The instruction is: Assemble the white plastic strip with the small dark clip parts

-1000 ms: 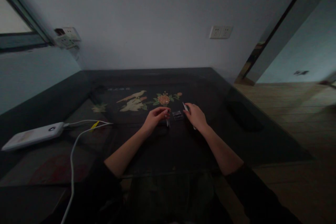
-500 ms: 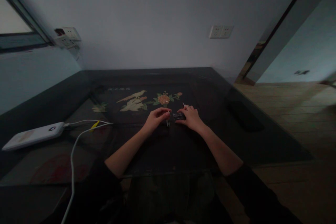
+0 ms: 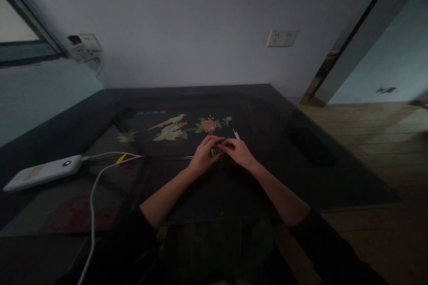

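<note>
My left hand (image 3: 203, 158) and my right hand (image 3: 238, 153) meet fingertip to fingertip at the middle of a dark glass-topped table (image 3: 301, 173). Between the fingers lies a small dark case (image 3: 219, 148), mostly hidden, and both hands touch it. A small metal piece (image 3: 212, 152) shows under my left fingers, pinched in that hand. From my right hand a thin white stick (image 3: 236, 134) pokes up and away. Black sleeves cover both of my forearms up to the elbow.
A painted bird and flower picture (image 3: 187, 127) lies under the glass just beyond the hands. At the left a white power bank (image 3: 43, 172) has white cables (image 3: 95, 187) that run toward me. A dark flat object (image 3: 312, 146) rests at the right. Wall sockets (image 3: 282, 38) are behind.
My right hand slid left from beside the small dark case onto it. My left hand moved right to meet it, and the case is now mostly hidden under both sets of fingers.
</note>
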Tool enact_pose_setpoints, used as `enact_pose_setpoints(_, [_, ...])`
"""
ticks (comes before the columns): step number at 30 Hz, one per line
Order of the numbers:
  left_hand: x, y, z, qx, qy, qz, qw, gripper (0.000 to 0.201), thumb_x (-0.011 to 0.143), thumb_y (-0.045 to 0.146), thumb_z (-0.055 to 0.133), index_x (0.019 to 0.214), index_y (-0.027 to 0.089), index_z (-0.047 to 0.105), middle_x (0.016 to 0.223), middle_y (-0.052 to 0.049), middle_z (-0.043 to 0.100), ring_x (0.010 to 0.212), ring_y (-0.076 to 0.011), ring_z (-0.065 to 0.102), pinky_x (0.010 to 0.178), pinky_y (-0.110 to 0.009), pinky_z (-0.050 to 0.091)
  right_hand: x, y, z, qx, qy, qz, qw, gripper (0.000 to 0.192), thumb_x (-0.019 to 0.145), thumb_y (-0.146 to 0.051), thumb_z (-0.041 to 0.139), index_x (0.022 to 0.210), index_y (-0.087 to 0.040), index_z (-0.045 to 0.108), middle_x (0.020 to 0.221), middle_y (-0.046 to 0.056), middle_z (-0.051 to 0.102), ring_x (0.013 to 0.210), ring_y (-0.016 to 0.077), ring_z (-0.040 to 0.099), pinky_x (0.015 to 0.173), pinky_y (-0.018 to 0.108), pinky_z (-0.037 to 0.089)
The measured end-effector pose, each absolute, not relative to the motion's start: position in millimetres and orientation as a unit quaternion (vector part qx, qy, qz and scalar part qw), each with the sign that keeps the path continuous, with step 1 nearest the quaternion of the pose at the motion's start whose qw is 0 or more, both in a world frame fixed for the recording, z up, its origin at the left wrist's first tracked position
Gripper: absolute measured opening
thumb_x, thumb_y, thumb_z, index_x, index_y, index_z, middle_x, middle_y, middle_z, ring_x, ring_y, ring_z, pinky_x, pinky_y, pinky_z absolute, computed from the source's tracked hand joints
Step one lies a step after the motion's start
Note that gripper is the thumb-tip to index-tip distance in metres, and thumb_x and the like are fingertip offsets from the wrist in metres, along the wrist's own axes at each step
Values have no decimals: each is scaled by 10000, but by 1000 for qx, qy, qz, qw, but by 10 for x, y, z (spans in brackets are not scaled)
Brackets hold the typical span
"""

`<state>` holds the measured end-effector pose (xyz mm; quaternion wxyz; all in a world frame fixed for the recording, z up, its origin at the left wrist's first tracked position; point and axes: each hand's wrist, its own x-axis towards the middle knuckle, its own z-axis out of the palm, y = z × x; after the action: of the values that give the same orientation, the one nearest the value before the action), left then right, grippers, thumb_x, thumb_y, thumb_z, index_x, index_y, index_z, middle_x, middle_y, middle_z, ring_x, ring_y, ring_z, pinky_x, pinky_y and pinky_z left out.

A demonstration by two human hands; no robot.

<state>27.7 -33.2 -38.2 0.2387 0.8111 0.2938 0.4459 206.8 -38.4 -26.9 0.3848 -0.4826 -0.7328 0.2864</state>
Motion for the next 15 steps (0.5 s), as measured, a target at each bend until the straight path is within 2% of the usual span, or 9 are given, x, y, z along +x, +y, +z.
enact_pose_setpoints(6, [305, -343, -384, 807, 318, 447, 218, 416, 778, 59, 652, 1165, 206, 612, 1114, -72, 570, 935, -149, 611, 787, -286, 581, 2015, -406, -285, -487, -717, 302, 397, 234, 892, -351, 610, 791, -156, 690, 745, 45, 691, 667, 161, 601, 626, 264, 420])
enact_pose_setpoints(15, [321, -343, -341, 795, 359, 444, 206, 374, 789, 133, 695, 1146, 204, 609, 1072, -63, 594, 901, -151, 606, 766, -281, 550, 2077, -318, -305, -488, -683, 310, 447, 225, 830, -376, 662, 752, -165, 675, 707, 42, 692, 653, 165, 615, 604, 269, 440])
